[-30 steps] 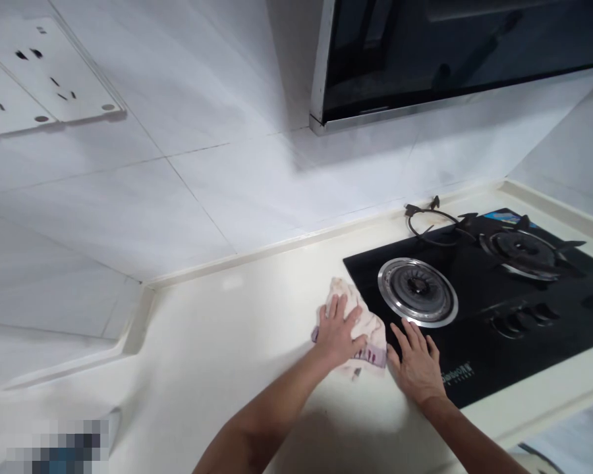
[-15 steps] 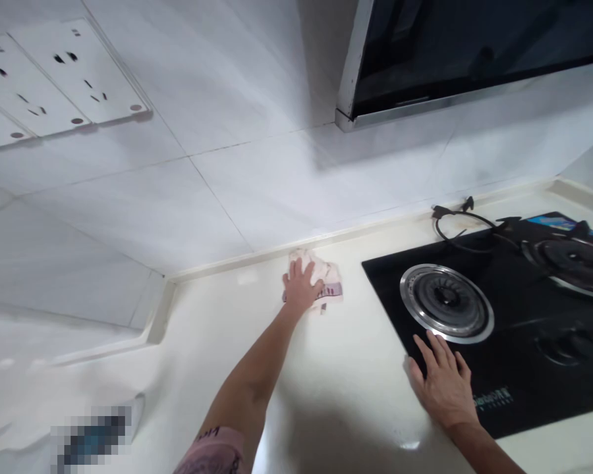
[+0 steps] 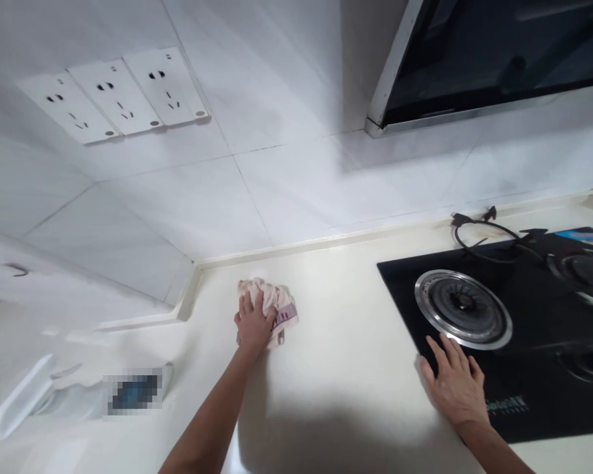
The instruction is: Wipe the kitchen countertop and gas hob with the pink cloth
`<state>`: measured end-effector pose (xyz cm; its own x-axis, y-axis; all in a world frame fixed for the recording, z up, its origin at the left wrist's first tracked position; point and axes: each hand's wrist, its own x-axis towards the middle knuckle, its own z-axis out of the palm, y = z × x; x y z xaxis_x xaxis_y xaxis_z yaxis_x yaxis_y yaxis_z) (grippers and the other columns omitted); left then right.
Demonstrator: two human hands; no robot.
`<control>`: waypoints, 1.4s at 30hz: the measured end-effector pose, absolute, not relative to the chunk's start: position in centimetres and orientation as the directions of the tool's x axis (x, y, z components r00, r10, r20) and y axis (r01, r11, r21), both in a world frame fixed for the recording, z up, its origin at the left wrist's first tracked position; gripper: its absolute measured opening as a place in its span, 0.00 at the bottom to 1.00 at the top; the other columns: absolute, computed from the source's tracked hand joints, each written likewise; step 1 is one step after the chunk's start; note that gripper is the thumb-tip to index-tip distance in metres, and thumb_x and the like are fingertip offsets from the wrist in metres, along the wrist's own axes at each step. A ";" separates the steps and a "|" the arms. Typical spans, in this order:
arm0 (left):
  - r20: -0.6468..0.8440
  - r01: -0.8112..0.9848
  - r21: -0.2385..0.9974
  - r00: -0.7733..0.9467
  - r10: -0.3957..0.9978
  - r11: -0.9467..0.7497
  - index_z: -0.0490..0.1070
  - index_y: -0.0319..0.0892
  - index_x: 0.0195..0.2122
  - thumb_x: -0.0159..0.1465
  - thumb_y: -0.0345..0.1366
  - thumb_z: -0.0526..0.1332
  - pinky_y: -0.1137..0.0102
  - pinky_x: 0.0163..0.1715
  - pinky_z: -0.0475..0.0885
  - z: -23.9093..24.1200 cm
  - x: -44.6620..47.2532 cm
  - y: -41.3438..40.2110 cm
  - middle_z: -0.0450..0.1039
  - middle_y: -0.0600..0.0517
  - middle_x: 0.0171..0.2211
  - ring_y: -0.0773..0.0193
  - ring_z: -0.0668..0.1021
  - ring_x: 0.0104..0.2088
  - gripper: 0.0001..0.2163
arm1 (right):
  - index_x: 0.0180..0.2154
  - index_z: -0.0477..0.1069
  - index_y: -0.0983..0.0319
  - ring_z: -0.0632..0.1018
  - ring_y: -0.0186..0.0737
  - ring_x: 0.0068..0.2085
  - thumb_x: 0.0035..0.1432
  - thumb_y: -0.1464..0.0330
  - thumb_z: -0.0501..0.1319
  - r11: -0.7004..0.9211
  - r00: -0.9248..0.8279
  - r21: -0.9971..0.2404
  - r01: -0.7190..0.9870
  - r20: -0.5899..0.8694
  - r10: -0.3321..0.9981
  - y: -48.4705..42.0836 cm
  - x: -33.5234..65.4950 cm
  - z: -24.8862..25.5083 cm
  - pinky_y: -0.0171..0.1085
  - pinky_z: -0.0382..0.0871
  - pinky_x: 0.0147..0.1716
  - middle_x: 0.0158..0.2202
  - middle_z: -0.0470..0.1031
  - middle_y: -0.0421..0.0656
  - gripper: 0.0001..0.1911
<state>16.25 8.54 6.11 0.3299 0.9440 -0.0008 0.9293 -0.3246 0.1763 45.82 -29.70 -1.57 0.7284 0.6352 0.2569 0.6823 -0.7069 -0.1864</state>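
Note:
A pink and white cloth [image 3: 285, 313] with a purple striped band lies crumpled on the pale countertop [image 3: 336, 329]. My left hand [image 3: 255, 322] presses down on it, fingers bent into the folds. Part of the cloth is hidden under the palm. On the right, my right hand [image 3: 455, 385] rests at the left edge of the black glass gas hob [image 3: 534, 336], its fingers spread and holding nothing. Just beyond those fingertips is the round burner [image 3: 463, 308] with its shiny metal ring.
A black cable [image 3: 479, 250] lies looped across the hob's back edge. Wall sockets [image 3: 118, 99] are at upper left, and a dark glass-fronted panel [image 3: 494, 66] juts from the tiled wall above the hob. At lower left lies a white object [image 3: 22, 398], partly blurred.
My left hand has slid the cloth leftward along the counter, away from the hob. My right hand stays at the hob's edge. The view has shifted to the left.

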 end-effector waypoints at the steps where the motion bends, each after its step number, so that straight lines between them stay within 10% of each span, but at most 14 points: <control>1: 0.005 0.933 0.164 0.324 0.946 -0.321 0.59 0.47 0.73 0.72 0.47 0.54 0.43 0.68 0.58 6.0 15.2 7.3 0.46 0.38 0.77 0.44 0.51 0.76 0.29 | 0.65 0.66 0.62 0.61 0.54 0.72 0.69 0.50 0.42 -0.706 0.728 -0.190 0.683 0.254 0.636 -29.7 45.8 -1.6 0.60 0.50 0.70 0.72 0.61 0.52 0.35; 11: -0.005 0.897 0.041 0.440 0.898 -0.440 0.62 0.49 0.72 0.70 0.44 0.58 0.48 0.68 0.59 3.9 8.9 -4.7 0.49 0.42 0.77 0.44 0.50 0.77 0.29 | 0.65 0.67 0.63 0.61 0.55 0.72 0.68 0.49 0.40 -0.701 0.722 -0.183 0.689 0.250 0.645 -30.1 46.1 -1.9 0.61 0.51 0.69 0.71 0.62 0.53 0.38; 22: 0.010 0.962 0.149 0.232 0.973 -0.231 0.58 0.42 0.74 0.70 0.48 0.58 0.40 0.68 0.56 5.4 16.4 4.5 0.47 0.33 0.76 0.34 0.51 0.75 0.33 | 0.64 0.67 0.63 0.64 0.59 0.70 0.68 0.49 0.40 -0.688 0.707 -0.179 0.703 0.272 0.652 -30.3 46.4 -2.0 0.63 0.54 0.67 0.70 0.63 0.56 0.37; 33: -0.061 0.543 0.393 0.820 0.569 -0.742 0.54 0.46 0.76 0.69 0.56 0.57 0.38 0.72 0.47 3.1 27.7 -9.6 0.38 0.39 0.78 0.35 0.43 0.77 0.37 | 0.64 0.67 0.63 0.64 0.57 0.70 0.69 0.49 0.40 -0.694 0.713 -0.181 0.697 0.281 0.642 -30.2 46.2 -1.5 0.61 0.54 0.68 0.70 0.64 0.55 0.37; 42: 0.062 0.464 0.332 0.858 0.510 -0.821 0.61 0.60 0.72 0.68 0.56 0.60 0.40 0.69 0.54 2.2 16.2 -11.6 0.48 0.47 0.77 0.42 0.54 0.76 0.32 | 0.64 0.67 0.62 0.64 0.56 0.70 0.67 0.47 0.39 -0.698 0.727 -0.207 0.685 0.265 0.634 -30.2 46.1 -1.5 0.61 0.53 0.68 0.70 0.64 0.54 0.38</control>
